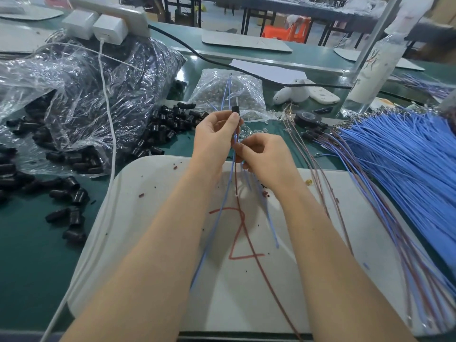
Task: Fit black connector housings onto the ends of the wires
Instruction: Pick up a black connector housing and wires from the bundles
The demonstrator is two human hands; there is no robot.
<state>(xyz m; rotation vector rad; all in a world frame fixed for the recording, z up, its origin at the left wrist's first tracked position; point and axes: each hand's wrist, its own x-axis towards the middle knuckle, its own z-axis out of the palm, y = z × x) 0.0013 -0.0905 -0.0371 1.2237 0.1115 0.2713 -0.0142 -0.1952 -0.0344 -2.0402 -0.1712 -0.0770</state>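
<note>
My left hand (217,137) pinches a small black connector housing (235,110) between thumb and fingers, held up above the white board (158,208). Thin blue wires (228,91) stick up past the housing, and blue and brown wires (237,183) hang down from both hands across the board. My right hand (264,159) sits just below and right of the left, fingers curled round those wires. A heap of loose black housings (170,124) lies on the green table to the left.
A large clear bag of black parts (81,95) fills the left. A smaller clear bag (229,95) lies behind my hands. A thick bundle of blue wires (399,154) spreads on the right, near a tape roll (307,118) and a clear bottle (372,70). A white cable (109,134) crosses the left.
</note>
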